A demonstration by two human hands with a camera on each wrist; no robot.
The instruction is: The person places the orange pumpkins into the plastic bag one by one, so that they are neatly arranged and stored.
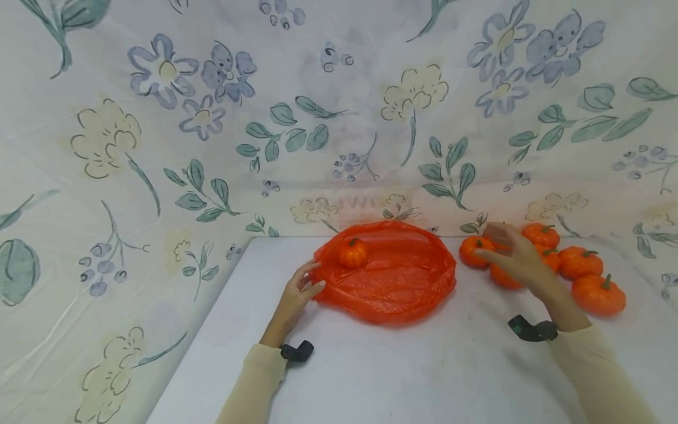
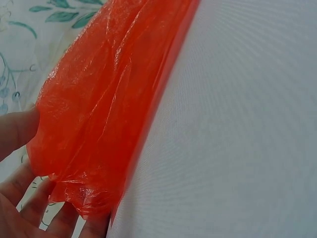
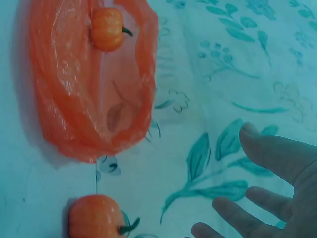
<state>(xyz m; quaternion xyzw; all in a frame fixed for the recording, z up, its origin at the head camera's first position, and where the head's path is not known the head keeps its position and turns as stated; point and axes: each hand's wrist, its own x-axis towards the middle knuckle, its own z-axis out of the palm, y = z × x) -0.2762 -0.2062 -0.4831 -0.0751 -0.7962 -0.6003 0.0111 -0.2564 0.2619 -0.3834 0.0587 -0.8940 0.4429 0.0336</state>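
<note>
Setting the left hand (image 1: 299, 297) at the left rim of the red bag (image 1: 392, 288), parting thumb from loosely bent fingers and hiding the fingertips behind the film, leaving pinch or mere touch impossible to tell. Holding the right hand (image 1: 521, 259) well apart, over the loose pumpkins (image 1: 580, 262) in the head view, spreading its fingers and pointing the thumb toward the bag. Slanting both forearms inward from the lower edge, wearing black wrist mounts (image 1: 299, 351) and pale sleeves (image 1: 259, 377)

Seating the bag on the white table (image 1: 371, 371), forming a wide oval mouth of thin, glossy, wrinkled, translucent plastic. Enclosing one small orange pumpkin (image 1: 352, 253) within that mouth, toward the rear left. Clustering the others right of the bag, displaying squat, ribbed, smooth bodies with green stems. Backing the table with a creased floral sheet (image 1: 344, 88), printing blue blossoms and green leaves on white
</note>
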